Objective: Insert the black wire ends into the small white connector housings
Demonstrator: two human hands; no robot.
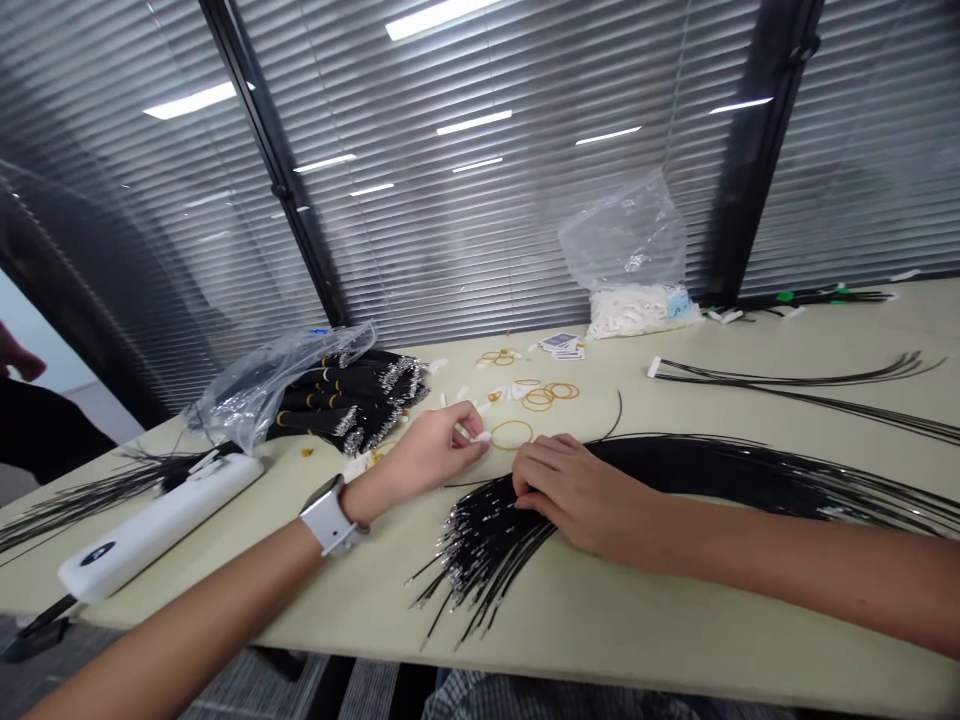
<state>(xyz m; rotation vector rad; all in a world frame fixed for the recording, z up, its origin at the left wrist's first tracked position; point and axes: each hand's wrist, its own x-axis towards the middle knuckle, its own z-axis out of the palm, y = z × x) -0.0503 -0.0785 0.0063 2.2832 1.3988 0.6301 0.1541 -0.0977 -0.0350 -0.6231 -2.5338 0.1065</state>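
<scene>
Two bare hands work at a pale green desk (600,640). The left hand (427,452), with one white smartwatch (330,515) on its wrist, has thumb and forefinger pressed together, pinching one small white plastic connector (475,436). The right hand (581,492) rests with its fingers slightly spread on one wide fan of thin black wires (484,535), their crimped metal ends just below those fingers. One tan rubber band (512,434) lies just beside the left fingertips, with a small cluster of tan rubber bands (541,395) beyond it. Farther back lie one clear plastic bag of white connectors (622,240) and one clear plastic bag of black wire bundles (262,385).
</scene>
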